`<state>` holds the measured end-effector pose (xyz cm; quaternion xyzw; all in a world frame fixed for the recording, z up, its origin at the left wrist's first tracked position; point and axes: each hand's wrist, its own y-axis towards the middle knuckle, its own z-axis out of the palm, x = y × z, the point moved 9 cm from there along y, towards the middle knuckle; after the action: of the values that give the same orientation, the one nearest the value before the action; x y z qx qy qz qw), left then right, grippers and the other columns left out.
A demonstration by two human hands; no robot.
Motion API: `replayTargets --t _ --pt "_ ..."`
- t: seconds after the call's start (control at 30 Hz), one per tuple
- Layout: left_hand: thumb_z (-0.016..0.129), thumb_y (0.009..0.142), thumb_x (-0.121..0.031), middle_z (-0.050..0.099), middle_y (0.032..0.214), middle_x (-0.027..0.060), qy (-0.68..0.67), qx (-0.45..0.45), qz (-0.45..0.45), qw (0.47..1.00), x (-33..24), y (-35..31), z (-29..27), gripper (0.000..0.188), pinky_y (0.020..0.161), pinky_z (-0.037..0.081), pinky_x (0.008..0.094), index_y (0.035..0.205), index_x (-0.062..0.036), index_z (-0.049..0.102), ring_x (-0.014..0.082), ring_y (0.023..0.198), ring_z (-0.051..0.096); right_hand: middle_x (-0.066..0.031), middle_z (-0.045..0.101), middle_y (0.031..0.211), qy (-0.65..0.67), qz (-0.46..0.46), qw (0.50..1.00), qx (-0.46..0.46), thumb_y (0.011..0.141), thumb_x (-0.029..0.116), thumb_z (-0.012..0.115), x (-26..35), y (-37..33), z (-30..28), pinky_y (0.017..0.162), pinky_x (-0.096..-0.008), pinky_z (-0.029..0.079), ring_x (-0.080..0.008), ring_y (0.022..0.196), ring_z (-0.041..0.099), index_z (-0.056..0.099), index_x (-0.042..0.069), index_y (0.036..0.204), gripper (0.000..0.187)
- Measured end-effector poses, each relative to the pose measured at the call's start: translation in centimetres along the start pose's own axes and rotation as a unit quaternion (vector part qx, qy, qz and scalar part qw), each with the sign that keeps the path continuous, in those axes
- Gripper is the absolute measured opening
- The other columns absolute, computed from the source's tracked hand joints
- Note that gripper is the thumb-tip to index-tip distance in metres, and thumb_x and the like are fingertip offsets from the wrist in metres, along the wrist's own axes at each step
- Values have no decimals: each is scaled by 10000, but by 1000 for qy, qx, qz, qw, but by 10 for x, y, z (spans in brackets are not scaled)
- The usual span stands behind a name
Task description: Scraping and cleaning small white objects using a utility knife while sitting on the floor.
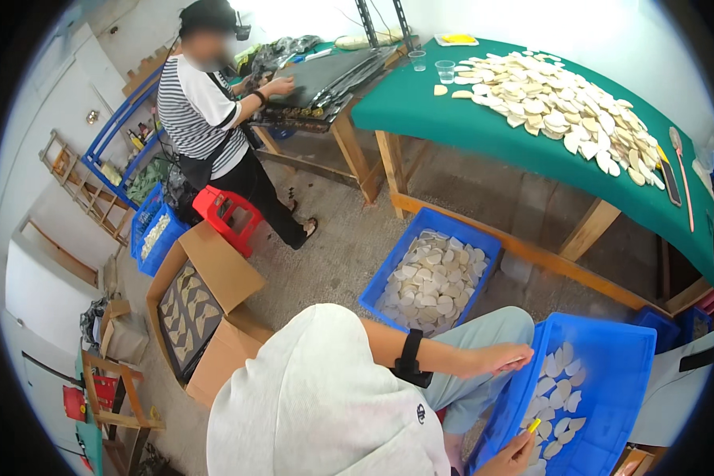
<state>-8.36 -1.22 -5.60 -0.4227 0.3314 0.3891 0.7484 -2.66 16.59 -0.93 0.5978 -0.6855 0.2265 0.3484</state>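
My left hand (506, 358), with a black band (411, 357) on its wrist, is closed in a pinch over the near rim of a blue crate (603, 349). What sits between its fingertips is too small to make out. Lower down, my right hand (512, 455) grips a small yellow stick-like tool (535, 426), its tip pointing up over the crate. Inside the crate lie scattered pale half-round pieces (563, 389). A second blue crate (370, 295), heaped with similar pale pieces (436, 278), stands on the floor beyond my knee.
A green-topped table (404, 99) carries a large pile of pale pieces (571, 103) and clear cups (445, 73). Another person (206, 103) handles dark sheets (325, 75) beside a red stool (228, 218). An opened cardboard box (222, 270) sits on the floor at left.
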Motion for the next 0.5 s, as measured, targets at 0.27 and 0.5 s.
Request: replayTargets --t 0.27,0.5 --pt "367 886 -422 354 770 -39 36 -21 -12 999 4 0 1 295 599 276 239 956 -146 444 88 671 320 -194 648 875 -3 26 1000 -2 878 243 561 -12 -14 -6 653 -357 478 -303 730 613 636 -35 979 306" --pt "391 889 -405 339 648 -54 7 14 -21 1000 19 -4 -11 308 499 287 236 977 -124 484 67 551 312 -193 649 872 3 22 999 -26 878 249 560 -14 -5 -14 655 -360 478 -308 730 612 638 -35 972 309"
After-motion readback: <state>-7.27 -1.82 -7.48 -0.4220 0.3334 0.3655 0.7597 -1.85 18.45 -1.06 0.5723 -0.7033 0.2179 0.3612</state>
